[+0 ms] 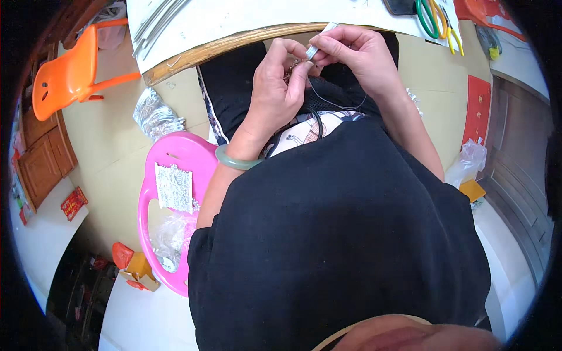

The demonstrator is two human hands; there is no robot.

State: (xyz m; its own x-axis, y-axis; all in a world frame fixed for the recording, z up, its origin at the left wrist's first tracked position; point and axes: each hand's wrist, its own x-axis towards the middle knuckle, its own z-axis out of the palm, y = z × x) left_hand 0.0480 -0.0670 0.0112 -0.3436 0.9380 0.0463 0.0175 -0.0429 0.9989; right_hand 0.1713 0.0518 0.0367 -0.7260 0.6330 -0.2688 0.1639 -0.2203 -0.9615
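Observation:
Close together over my lap, at the table's near edge, are both hands. My right hand [364, 57] pinches a narrow white tag-like strip [314, 51] between thumb and fingers. My left hand [276, 82], with a pale green bangle [237, 159] on its wrist, is closed in a pinch at the strip's lower end. Small brownish beads or links [288, 71] show between its thumb and fingers; their exact kind is too small to tell. A thin dark cord [336, 106] loops down below the hands.
The white-topped table [246, 17] carries stacked white strips [158, 26], green-handled scissors [426, 17] and yellow-handled pliers [448, 32]. A pink plastic chair [153, 175] at my left holds a white card wound with chain [174, 188]. An orange chair [70, 76] stands far left.

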